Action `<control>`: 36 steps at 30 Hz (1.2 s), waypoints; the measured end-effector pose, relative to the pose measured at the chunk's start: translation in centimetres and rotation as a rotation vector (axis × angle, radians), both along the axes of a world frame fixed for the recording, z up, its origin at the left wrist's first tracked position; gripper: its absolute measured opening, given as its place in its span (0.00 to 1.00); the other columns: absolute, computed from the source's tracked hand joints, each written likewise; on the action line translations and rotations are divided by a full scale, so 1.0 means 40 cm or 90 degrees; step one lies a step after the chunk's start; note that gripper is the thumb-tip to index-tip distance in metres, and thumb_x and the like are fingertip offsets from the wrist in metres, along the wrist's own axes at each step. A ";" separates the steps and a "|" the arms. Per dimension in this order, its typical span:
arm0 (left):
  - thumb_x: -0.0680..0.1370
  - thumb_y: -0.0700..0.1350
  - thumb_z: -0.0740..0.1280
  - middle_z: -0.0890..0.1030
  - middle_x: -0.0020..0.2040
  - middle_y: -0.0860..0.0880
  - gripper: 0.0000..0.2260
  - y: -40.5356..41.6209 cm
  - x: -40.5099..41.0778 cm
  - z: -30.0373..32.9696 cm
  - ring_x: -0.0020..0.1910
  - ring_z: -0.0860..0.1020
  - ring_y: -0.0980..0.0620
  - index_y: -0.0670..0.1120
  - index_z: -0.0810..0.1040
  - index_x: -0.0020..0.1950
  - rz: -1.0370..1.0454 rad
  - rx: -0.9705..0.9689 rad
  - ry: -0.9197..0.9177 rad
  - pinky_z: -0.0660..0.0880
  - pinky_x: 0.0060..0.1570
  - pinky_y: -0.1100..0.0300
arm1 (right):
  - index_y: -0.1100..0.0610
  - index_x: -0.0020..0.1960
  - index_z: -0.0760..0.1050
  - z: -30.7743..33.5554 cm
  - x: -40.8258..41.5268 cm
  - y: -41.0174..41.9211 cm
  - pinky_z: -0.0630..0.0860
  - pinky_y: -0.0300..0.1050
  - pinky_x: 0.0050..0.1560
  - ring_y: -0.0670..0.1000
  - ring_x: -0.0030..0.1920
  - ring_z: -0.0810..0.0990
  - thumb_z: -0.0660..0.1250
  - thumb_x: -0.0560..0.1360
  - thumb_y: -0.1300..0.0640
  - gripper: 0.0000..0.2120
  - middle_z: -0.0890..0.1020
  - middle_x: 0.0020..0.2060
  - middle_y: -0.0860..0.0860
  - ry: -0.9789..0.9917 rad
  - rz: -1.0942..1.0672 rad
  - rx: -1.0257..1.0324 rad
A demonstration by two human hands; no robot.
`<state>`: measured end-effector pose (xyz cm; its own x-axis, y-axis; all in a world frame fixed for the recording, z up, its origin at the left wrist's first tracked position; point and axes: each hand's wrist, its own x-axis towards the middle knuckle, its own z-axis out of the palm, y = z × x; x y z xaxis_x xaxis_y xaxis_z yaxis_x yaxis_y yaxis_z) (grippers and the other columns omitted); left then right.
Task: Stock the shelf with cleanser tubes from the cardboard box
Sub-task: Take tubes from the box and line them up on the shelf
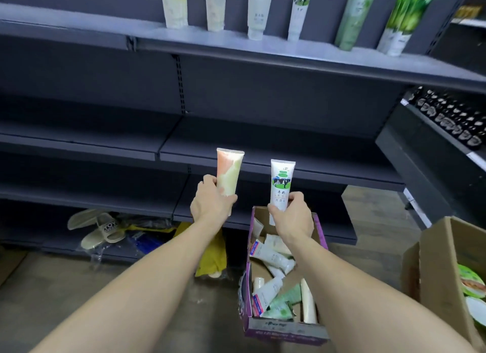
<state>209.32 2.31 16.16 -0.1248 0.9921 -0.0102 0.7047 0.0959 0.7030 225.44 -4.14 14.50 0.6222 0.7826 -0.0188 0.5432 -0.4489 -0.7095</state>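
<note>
Cardboard box (pixel 285 326) on floor: loose cleanser tubes (pixel 273 258), count unclear. Left hand (pixel 210 203), fingers clamped on pink-cream tube (pixel 228 170); right hand (pixel 290 216), fingers clamped on cow-label tube (pixel 281 180), both upright before the shelf (pixel 263 153).

Dim, soft; wide-angle bowing at edges

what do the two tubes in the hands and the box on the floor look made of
Pink-and-cream tube and cow-print tube: likely soft plastic, smooth printed skins, flat crimped top ends. Box: cardboard, brown raw inside, purple printed outside, torn edge.
</note>
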 end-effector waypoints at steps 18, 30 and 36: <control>0.70 0.53 0.74 0.76 0.58 0.51 0.23 0.185 0.064 0.582 0.51 0.77 0.49 0.49 0.69 0.60 0.024 0.302 -0.097 0.72 0.45 0.56 | 0.51 0.56 0.68 0.600 0.078 0.246 0.75 0.48 0.46 0.51 0.44 0.77 0.70 0.73 0.45 0.18 0.79 0.49 0.46 -0.079 -0.003 0.313; 0.72 0.51 0.71 0.76 0.58 0.50 0.22 0.209 0.101 0.622 0.52 0.76 0.48 0.48 0.68 0.61 0.012 0.327 -0.089 0.68 0.42 0.57 | 0.52 0.61 0.67 0.624 0.116 0.274 0.75 0.49 0.48 0.52 0.48 0.78 0.70 0.74 0.45 0.22 0.79 0.55 0.49 -0.103 -0.024 0.326; 0.72 0.51 0.71 0.76 0.57 0.51 0.22 0.251 0.134 0.657 0.49 0.75 0.50 0.49 0.67 0.62 -0.006 0.365 -0.083 0.68 0.41 0.57 | 0.53 0.62 0.66 0.661 0.165 0.323 0.72 0.47 0.46 0.50 0.45 0.73 0.70 0.75 0.47 0.22 0.77 0.55 0.49 -0.112 -0.024 0.322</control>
<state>214.67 12.37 42.43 -0.1495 0.8451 0.5133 0.6083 -0.3307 0.7216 232.02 8.79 40.96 0.6098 0.6437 0.4623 0.6636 -0.0958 -0.7420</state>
